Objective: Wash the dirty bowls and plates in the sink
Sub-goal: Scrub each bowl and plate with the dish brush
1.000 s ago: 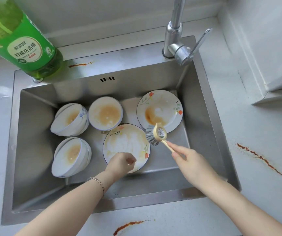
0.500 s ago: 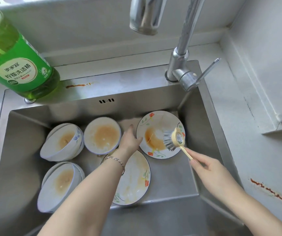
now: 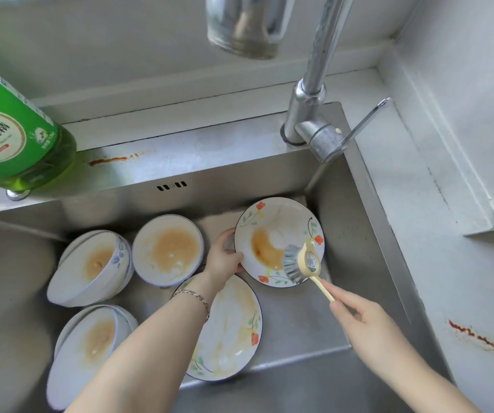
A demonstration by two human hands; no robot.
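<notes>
The left hand [image 3: 224,257] curls round the left rim of the plate [image 3: 275,231], thumb on its face and fingers behind. The right hand [image 3: 361,326] pinches the end of the brush [image 3: 302,260] handle, and the bristles touch the plate's lower right, beside a brown stain. A second plate [image 3: 236,329], smeared, lies under the left forearm on the sink [image 3: 296,320] floor. The bowls [image 3: 168,248] sit left of the left hand: one just beside it, the others nested and tilted farther out, all with brown residue.

The plate looks like glazed ceramic, so it is likely stiff, breakable and slick once wet and soapy. The rim hold opposite the brush seems right, since the scrubbing then pushes into the palm. The bowls are probably best taken over the rim, thumb inside.
</notes>
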